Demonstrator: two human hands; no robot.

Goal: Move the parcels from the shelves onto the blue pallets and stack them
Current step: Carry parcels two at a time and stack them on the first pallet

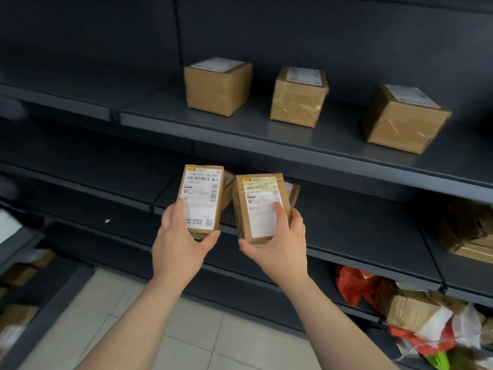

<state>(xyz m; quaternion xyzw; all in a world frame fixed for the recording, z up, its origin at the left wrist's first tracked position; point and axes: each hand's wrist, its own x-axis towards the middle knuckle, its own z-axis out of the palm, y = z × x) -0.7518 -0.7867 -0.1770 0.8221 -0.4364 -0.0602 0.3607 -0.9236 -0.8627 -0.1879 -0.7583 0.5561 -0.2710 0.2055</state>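
Note:
My left hand point(179, 241) grips a small brown parcel point(202, 193) with a white shipping label facing me. My right hand point(280, 243) grips a second small brown parcel point(260, 206) with a similar label. Both parcels are held upright, side by side, in front of the middle dark shelf point(360, 236). Behind each held parcel a bit of another brown parcel shows. On the upper shelf point(293, 137) stand three cube-shaped brown parcels: one at left point(217, 85), one in the middle point(298, 97) and one at right point(406, 118). No blue pallet is in view.
Dark metal shelving fills the view. A brown parcel point(469, 231) lies on the middle shelf at far right. Crumpled parcels and red bags point(400, 308) fill the lower right shelf. More boxes point(18, 313) sit in a rack at lower left. Pale tiled floor point(160, 329) lies below.

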